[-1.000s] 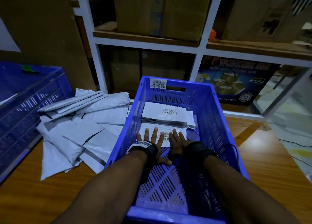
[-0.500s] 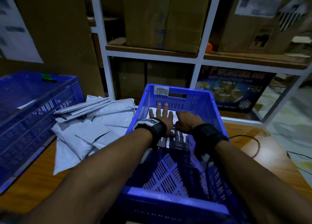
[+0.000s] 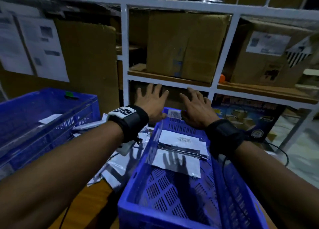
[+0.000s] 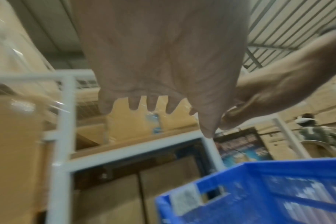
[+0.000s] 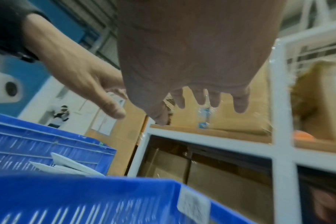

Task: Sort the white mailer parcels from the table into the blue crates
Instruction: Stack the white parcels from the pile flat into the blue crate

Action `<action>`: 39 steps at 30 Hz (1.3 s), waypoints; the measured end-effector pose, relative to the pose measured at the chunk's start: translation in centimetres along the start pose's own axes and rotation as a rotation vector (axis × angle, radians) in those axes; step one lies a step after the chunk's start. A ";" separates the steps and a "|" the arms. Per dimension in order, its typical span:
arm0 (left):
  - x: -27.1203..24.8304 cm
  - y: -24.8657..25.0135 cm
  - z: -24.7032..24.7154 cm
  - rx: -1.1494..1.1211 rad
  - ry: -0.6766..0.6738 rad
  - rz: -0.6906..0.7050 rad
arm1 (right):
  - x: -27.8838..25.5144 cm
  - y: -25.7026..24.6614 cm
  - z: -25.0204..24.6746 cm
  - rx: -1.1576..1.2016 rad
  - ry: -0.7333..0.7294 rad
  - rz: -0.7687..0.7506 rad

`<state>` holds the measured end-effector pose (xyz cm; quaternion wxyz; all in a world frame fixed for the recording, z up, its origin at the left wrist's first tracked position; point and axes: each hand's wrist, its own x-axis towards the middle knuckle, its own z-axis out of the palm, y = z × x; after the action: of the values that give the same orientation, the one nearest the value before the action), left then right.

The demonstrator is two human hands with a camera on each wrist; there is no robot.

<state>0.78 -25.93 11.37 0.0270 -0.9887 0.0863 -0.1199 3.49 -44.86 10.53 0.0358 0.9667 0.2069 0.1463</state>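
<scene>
Both hands are empty right now: the left hand (image 3: 151, 102) and the right hand (image 3: 196, 108) hover side by side above the far rim of the near blue crate (image 3: 172, 194), fingers spread and straight, gripping nothing. The wrist views say the same, just open palms with the white shelving (image 3: 125, 56) behind. So I'd guess the step in hand is going for the next parcel. The loose white mailers (image 3: 114, 166) lie on the table to the left of that crate, between it and the second blue crate (image 3: 48, 118), mostly tucked under the left forearm from the head camera's angle. That puts the pile down and left of both hands, well apart from the fingers. A few mailers (image 3: 181, 147) already lie flat in the near crate, directly below the hands. If it were me, I'd swing the left hand over since it's the closer one, pinch one mailer by an edge so the slick ones under it don't slide along, and check the label before picking a crate. They overlap a lot, so grabbing two at once looks like the easy mistake.
</scene>
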 end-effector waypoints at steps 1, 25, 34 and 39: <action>-0.2 -0.8 -0.2 -0.001 0.029 -0.001 | 0.2 -0.4 -0.3 0.000 0.024 -0.024; -1.5 -28.2 12.9 0.057 -0.146 0.080 | 13.6 -25.6 10.3 -0.127 -0.083 -0.183; -2.3 -29.3 16.1 0.059 -0.249 0.079 | 16.1 -29.3 16.8 -0.074 -0.071 -0.125; -2.1 -28.6 16.3 0.004 -0.264 0.033 | 17.9 -30.4 18.1 -0.060 -0.144 -0.155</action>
<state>7.41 3.09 -2.77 0.0421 -0.9942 0.0982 0.0115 12.63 -9.98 -5.85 0.0909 0.9543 0.2736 0.0792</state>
